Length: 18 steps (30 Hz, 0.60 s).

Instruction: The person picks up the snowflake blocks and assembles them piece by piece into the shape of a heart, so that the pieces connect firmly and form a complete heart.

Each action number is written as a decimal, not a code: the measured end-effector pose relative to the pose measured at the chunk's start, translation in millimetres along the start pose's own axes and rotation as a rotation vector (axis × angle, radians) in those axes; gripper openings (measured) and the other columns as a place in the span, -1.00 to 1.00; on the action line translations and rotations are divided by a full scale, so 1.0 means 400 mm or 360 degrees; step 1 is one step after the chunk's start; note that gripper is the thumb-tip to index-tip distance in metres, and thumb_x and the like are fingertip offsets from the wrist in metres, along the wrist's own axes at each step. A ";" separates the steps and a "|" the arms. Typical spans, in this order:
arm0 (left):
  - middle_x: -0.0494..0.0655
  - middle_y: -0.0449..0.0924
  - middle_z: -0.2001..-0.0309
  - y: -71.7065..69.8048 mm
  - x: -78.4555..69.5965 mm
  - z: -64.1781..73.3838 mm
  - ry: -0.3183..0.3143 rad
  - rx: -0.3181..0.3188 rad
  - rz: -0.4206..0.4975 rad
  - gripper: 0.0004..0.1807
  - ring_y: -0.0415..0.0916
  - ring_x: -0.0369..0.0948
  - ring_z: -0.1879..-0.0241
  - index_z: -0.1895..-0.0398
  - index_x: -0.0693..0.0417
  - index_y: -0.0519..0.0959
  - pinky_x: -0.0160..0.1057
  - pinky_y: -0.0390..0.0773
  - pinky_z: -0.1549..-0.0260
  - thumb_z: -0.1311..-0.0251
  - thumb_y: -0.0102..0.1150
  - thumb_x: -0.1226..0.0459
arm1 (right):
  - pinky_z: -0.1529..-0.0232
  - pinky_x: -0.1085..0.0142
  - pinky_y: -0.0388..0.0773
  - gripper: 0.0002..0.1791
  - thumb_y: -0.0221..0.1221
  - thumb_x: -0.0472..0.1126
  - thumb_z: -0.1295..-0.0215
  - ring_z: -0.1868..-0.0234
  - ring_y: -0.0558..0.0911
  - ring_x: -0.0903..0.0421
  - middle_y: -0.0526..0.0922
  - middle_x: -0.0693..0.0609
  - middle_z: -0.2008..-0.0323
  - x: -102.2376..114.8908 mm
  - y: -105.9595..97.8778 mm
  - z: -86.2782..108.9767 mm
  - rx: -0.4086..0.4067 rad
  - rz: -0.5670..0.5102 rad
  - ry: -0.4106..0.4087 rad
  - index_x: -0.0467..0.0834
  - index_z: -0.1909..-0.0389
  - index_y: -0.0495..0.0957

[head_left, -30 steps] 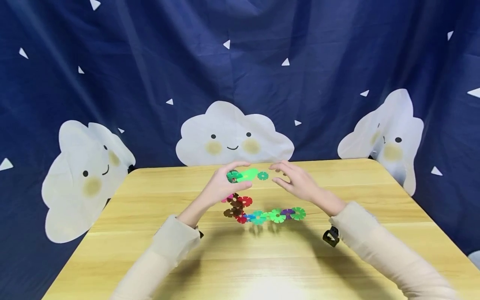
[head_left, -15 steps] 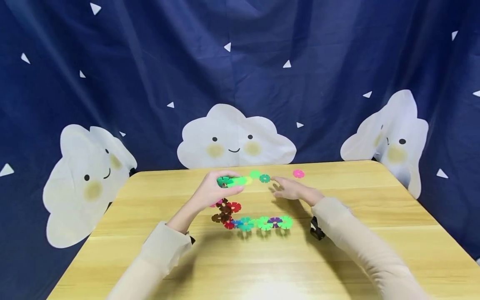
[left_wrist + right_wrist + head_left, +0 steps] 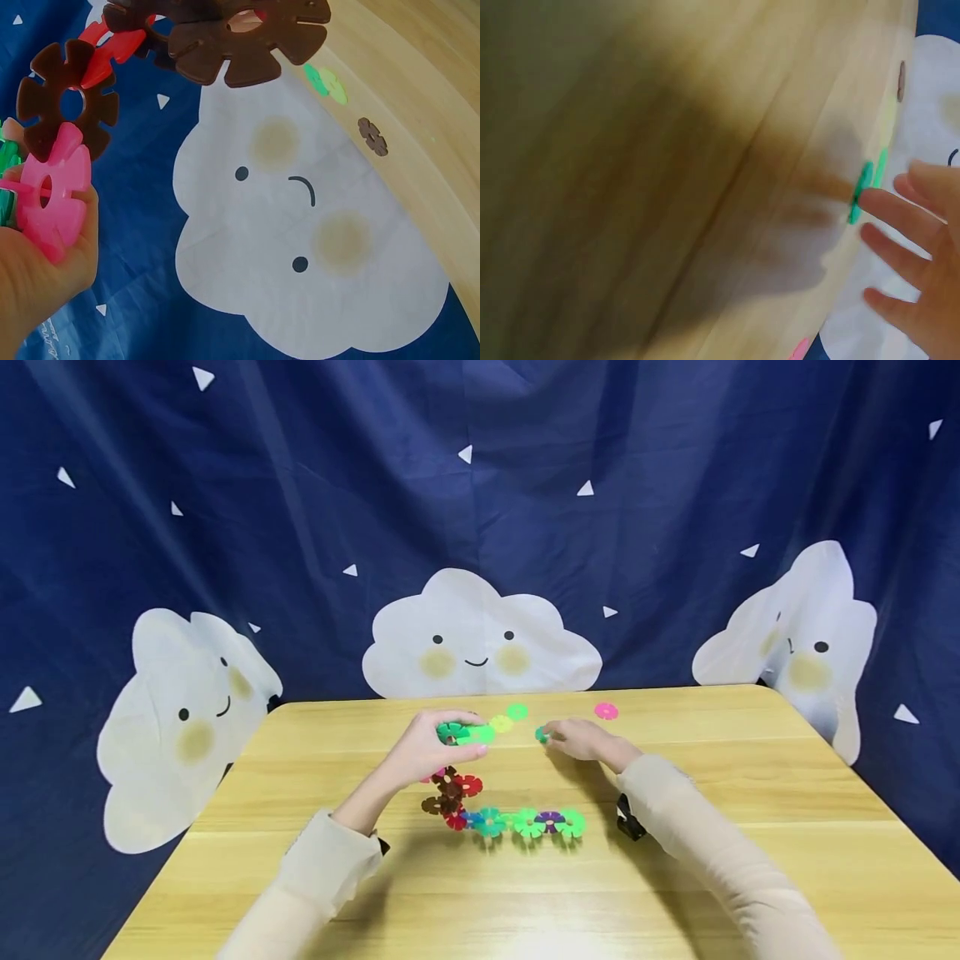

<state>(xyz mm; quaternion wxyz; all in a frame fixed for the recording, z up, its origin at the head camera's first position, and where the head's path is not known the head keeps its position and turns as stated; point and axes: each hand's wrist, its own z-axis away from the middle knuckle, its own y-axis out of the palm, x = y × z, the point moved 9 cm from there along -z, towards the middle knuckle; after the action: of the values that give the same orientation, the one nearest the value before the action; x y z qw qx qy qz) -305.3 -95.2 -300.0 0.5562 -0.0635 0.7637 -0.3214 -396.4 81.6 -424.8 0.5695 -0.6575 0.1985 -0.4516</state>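
A chain of interlocking plastic flower discs point(image 3: 529, 823), in green, purple, blue, red, brown and pink, hangs from my left hand point(image 3: 422, 750). That hand holds its upper end, where a dark green disc point(image 3: 451, 732) and a light green disc point(image 3: 477, 735) show between thumb and fingers. In the left wrist view a pink disc point(image 3: 56, 187) sits beside the palm, and a brown disc point(image 3: 69, 105) slots into it. My right hand point(image 3: 583, 739) is low over the table, fingertips at a loose teal disc point(image 3: 541, 735). The right wrist view shows its fingers spread, one touching that disc's edge.
Loose discs lie toward the table's far edge: a yellow disc point(image 3: 501, 723), a light green disc point(image 3: 517, 711), a pink disc point(image 3: 606, 711), and a brown disc point(image 3: 373, 136) in the left wrist view. A navy curtain point(image 3: 525, 527) with printed clouds hangs behind the wooden table point(image 3: 645, 893).
My right hand has come down to the teal disc, which has shifted slightly nearer. My left hand moved a little left and down with the chain, uncovering the yellow disc.
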 end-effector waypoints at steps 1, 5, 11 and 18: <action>-0.07 0.57 0.03 0.001 -0.001 -0.001 0.0001 0.0001 0.0004 -0.59 0.44 -0.14 -0.01 0.08 0.07 0.60 -0.08 0.45 0.03 0.04 0.33 0.15 | 0.01 0.06 0.45 -0.64 0.03 -0.27 -0.29 0.10 0.56 -0.09 0.59 -0.18 0.11 0.000 -0.006 0.006 -0.0035 0.0038 0.0003 -0.29 -0.09 0.42; -0.08 0.56 0.02 0.011 -0.007 -0.004 -0.0003 0.0030 0.0002 -0.59 0.43 -0.16 0.02 0.07 0.04 0.59 -0.09 0.45 0.05 0.05 0.33 0.14 | 0.15 0.08 0.50 -0.49 0.13 -0.17 -0.24 0.19 0.53 -0.06 0.53 -0.21 0.14 -0.010 -0.006 0.023 -0.0070 0.0183 0.0064 -0.25 -0.19 0.34; -0.09 0.57 0.05 0.033 -0.020 -0.004 0.0014 0.0091 -0.0024 -0.60 0.44 -0.18 0.12 0.08 0.01 0.60 -0.17 0.47 0.16 0.05 0.33 0.14 | 0.33 0.15 0.46 -0.49 0.12 -0.05 -0.24 0.29 0.41 0.00 0.39 -0.16 0.25 -0.027 0.023 0.027 0.0011 0.0204 0.0148 -0.18 -0.17 0.37; -0.07 0.58 0.06 0.043 -0.028 -0.007 0.0016 0.0116 -0.0028 -0.58 0.47 -0.19 0.17 0.08 0.02 0.59 -0.21 0.50 0.21 0.06 0.34 0.11 | 0.22 0.17 0.43 -0.71 0.21 -0.21 -0.16 0.30 0.39 0.02 0.40 -0.09 0.33 -0.049 0.023 0.030 -0.0012 -0.0039 0.0216 -0.28 0.21 0.36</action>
<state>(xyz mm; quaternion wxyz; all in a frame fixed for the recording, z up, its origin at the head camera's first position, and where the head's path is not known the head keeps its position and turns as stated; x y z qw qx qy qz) -299.1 -75.3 -299.9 0.5514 -0.0484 0.7537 -0.3543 -394.4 101.2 -439.9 0.5467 -0.6299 0.2305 -0.5013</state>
